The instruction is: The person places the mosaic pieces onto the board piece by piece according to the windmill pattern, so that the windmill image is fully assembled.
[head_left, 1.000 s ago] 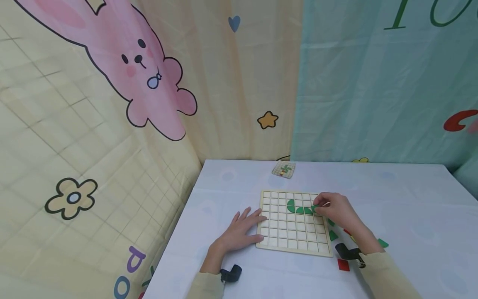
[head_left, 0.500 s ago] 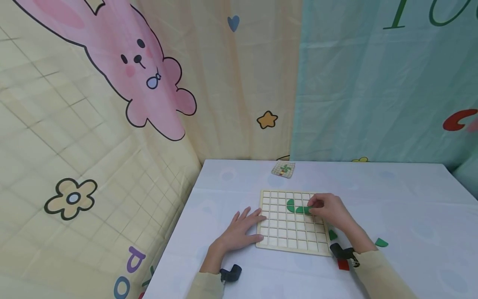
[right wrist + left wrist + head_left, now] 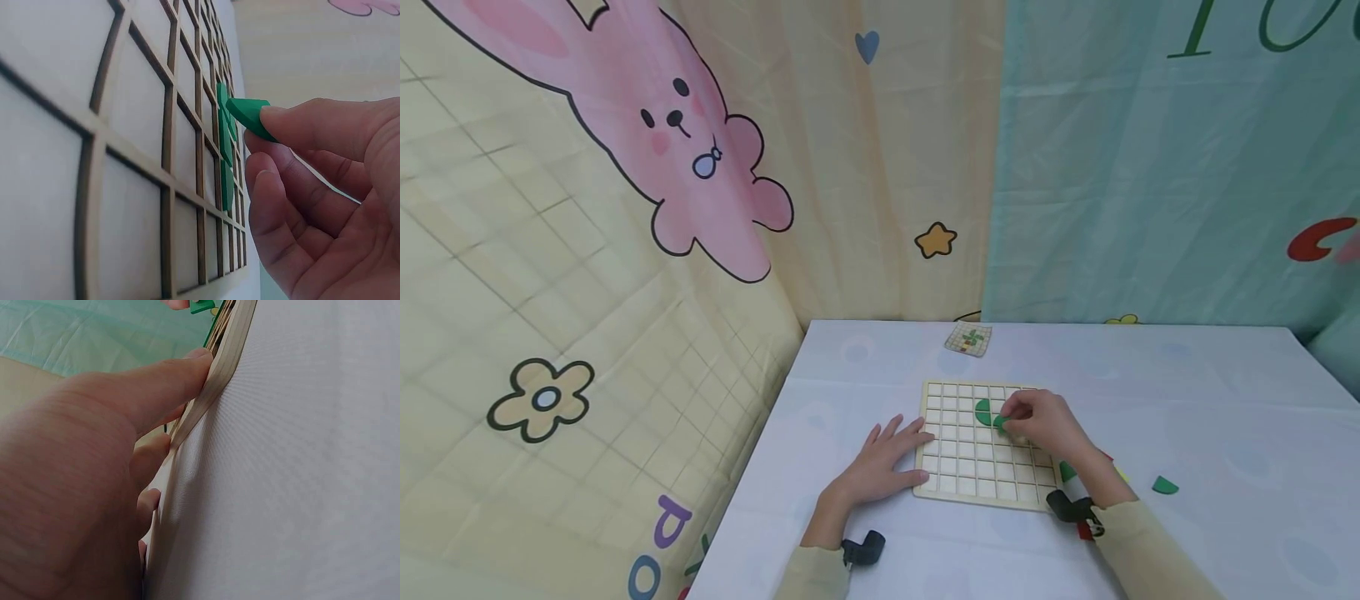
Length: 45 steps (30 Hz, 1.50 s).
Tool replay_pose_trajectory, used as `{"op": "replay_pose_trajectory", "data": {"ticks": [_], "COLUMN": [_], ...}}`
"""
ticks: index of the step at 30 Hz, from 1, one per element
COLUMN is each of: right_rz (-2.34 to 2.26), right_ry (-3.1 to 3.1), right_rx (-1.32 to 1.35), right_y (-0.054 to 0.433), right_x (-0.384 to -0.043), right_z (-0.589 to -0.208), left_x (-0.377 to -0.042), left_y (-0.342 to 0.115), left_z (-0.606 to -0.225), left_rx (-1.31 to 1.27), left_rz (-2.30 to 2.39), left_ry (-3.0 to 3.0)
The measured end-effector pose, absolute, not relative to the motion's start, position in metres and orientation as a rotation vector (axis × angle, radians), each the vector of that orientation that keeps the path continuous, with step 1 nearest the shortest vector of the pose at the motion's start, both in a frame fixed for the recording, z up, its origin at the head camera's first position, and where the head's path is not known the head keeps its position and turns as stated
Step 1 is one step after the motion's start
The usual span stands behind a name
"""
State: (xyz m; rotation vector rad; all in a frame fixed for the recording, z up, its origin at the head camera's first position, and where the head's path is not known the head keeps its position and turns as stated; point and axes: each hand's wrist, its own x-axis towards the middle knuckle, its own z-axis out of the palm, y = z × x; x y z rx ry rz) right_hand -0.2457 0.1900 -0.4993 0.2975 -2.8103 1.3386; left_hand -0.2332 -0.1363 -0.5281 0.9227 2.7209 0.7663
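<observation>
A square wooden grid board [image 3: 951, 483] lies on the table with green tiles [image 3: 982, 412] set in some of its upper cells. Thumb and fingertips of my right hand [image 3: 1048, 423] pinch a green tile with a curved edge [image 3: 251, 115], held just above the grid in the right wrist view. Beneath it, more green tiles [image 3: 225, 137] sit in the cells, partly covered by the right hand in the head view. My left hand [image 3: 883, 468] rests at the board's left edge, fingers spread; its thumb [image 3: 169, 378] touches the wooden rim in the left wrist view.
Behind the board lies a small pattern card [image 3: 968, 339]. To the right are a loose green tile [image 3: 1165, 485], another green tile [image 3: 1067, 471] by the board's edge, and a red tile [image 3: 1084, 531] partly under the wrist camera. The right forearm hides other pieces.
My right hand has moved left across the board with the green tile in its fingers, covering tiles that showed before. The left hand stays at the board's edge.
</observation>
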Motion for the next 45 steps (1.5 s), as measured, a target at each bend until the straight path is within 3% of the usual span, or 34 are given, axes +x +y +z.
{"op": "replay_pose_trajectory", "data": {"ticks": [12,45], "right_rz": [1.361,1.23], "right_ry": [-2.832,-2.894], "right_rx": [0.256,0.229], "right_y": [0.166,0.158], "right_x": [-0.247,-0.246], "right_z": [-0.499,-0.507], "left_x": [-0.234,-0.233], "left_y": [-0.135,-0.136], "left_z": [-0.527,-0.527], "left_rx": [0.908,0.928], "left_rz": [0.777,0.776], "left_ry": [2.717,2.716]}}
